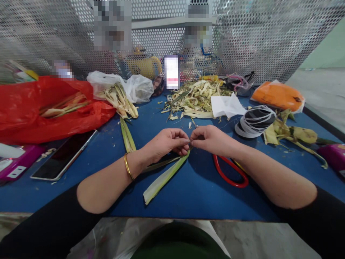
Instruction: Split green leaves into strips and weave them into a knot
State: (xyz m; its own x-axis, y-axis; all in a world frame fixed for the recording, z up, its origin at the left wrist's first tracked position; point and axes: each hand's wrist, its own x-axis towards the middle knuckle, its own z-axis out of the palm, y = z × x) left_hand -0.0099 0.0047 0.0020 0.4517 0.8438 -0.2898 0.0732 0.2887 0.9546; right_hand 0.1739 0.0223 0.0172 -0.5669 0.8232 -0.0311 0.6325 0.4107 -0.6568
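Observation:
My left hand (175,142), with a gold bangle at its wrist, is closed in a pinch at the upper tip of a pale green leaf strip (167,176). That strip slants down toward the table's front edge. Fingertip to fingertip with it, my right hand (203,138) also pinches close to the strip's tip; what sits between its fingers is too small to make out. Beneath my right forearm lie red-handled scissors (231,180), their blades mostly hidden by the hand. More green leaf strips (127,135) lie left of my left hand, partly behind the wrist.
A heap of leaf scraps (194,95) lies at the back, with white paper (226,105) beside it. A spool of white string (254,121) stands right. At left are a red plastic bag (24,108) and a phone (64,156). A perforated metal screen (151,36) closes the back.

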